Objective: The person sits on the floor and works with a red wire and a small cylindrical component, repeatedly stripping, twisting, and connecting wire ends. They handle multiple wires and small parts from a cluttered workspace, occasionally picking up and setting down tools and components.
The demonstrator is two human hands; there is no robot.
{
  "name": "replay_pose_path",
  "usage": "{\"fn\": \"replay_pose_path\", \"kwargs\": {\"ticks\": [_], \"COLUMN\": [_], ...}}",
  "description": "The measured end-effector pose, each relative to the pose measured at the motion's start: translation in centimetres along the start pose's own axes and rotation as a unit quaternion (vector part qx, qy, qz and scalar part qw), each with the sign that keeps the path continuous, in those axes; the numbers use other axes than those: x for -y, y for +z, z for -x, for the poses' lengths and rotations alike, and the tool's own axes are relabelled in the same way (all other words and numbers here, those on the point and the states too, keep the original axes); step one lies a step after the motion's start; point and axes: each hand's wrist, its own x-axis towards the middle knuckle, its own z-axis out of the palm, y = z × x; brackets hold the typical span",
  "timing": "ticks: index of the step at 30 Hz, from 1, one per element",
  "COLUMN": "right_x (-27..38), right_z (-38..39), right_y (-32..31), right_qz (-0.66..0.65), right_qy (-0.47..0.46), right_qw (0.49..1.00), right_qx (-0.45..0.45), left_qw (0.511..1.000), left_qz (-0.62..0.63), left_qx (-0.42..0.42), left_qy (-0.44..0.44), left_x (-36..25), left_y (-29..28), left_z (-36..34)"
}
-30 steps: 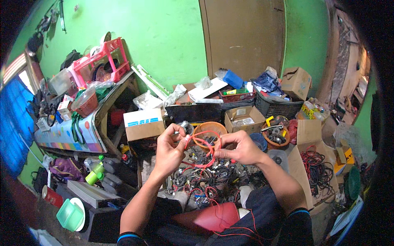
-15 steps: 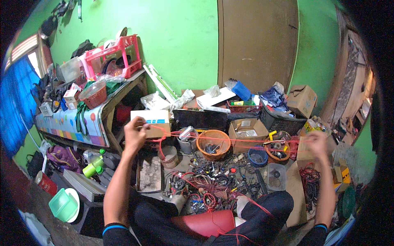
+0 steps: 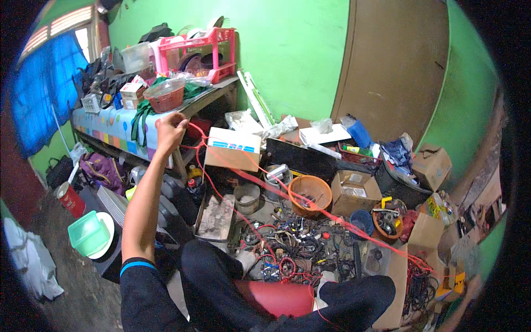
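Note:
My left hand [image 3: 172,131] is raised on the left, in front of the table, its fingers closed on a thin red wire [image 3: 326,214]. Several strands of the wire stretch from that hand down to the lower right, across the floor clutter. A looser strand hangs toward a heap of cables and small parts [image 3: 298,243]. Of my right arm, only a blurred strip of forearm [image 3: 463,310] seems to show at the right rim; its hand and fingers cannot be made out. Between my crossed legs is a red rounded, cushion-like thing [image 3: 276,297].
An orange basin [image 3: 311,193], a grey bucket [image 3: 247,198] and a cardboard box [image 3: 354,193] stand beyond the heap. On the right, dark and red cables [image 3: 420,288] lie by cardboard. A cluttered table [image 3: 99,124] fills the left; a green container [image 3: 88,235] sits nearer.
The view has swung to the right-side-down and leftward. My right hand has gone from chest height to the lower right rim, and the strands now slope down. My left hand stays raised.

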Motion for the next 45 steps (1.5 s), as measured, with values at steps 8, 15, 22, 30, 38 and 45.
{"fn": "replay_pose_path", "kwargs": {"ticks": [8, 15, 22, 30, 38, 45], "right_x": [39.0, 58.7, 58.9, 27.3, 7.0, 43.2], "right_z": [11.4, 22.1, 23.3, 7.0, 8.5, 14.1], "right_y": [-11.2, -15.6, -12.6, 2.6, 7.3, -6.7], "right_qz": [-0.246, -0.56, -0.608, -0.136, -0.039, -0.392], "right_qy": [-0.418, -0.619, -0.534, -0.177, 0.009, -0.428], "right_qw": [0.844, 0.539, 0.511, 0.975, 0.998, 0.813], "right_qx": [0.23, 0.11, 0.292, 0.011, 0.052, 0.049], "left_qw": [0.956, 0.893, 0.906, 0.982, 0.987, 0.954], "left_qz": [0.223, 0.332, 0.305, 0.178, 0.13, 0.282], "left_qx": [0.171, 0.279, 0.279, 0.004, -0.05, 0.1], "left_qy": [0.083, 0.116, 0.09, 0.058, -0.076, 0.015], "left_x": [-20.9, -30.5, -31.3, -13.3, -5.1, -20.2], "left_y": [3.1, 4.7, 4.3, -2.0, -4.7, 4.7], "left_z": [3.0, 7.8, 7.7, -2.2, -2.5, 1.9]}}
